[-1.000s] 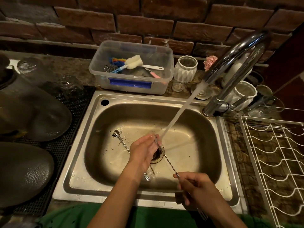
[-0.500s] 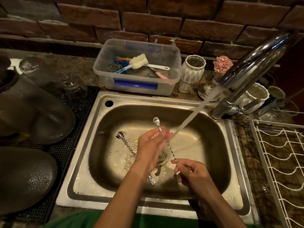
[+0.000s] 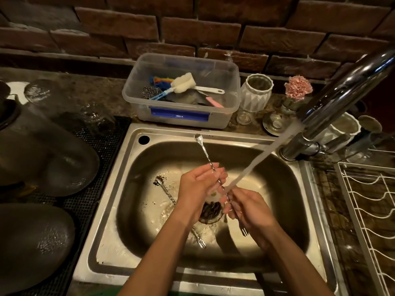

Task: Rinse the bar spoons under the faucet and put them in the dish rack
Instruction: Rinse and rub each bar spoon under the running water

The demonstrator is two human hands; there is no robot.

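2 bar spoons show in the head view. Your right hand (image 3: 249,207) grips the lower shaft of the held bar spoon (image 3: 205,151), fork end below your palm, bowl raised toward the sink's back rim. Your left hand (image 3: 199,186) is curled around the shaft's middle, where the water stream (image 3: 263,155) from the faucet (image 3: 342,88) strikes. The second bar spoon (image 3: 165,192) lies on the floor of the sink (image 3: 119,210), partly hidden by your left wrist, near the drain (image 3: 210,212). The clear plastic tub (image 3: 232,86) behind the sink holds a sponge brush (image 3: 184,81), a steel scourer (image 3: 149,91) and other cleaning tools. The white dish rack (image 3: 367,210) stands right of the sink.
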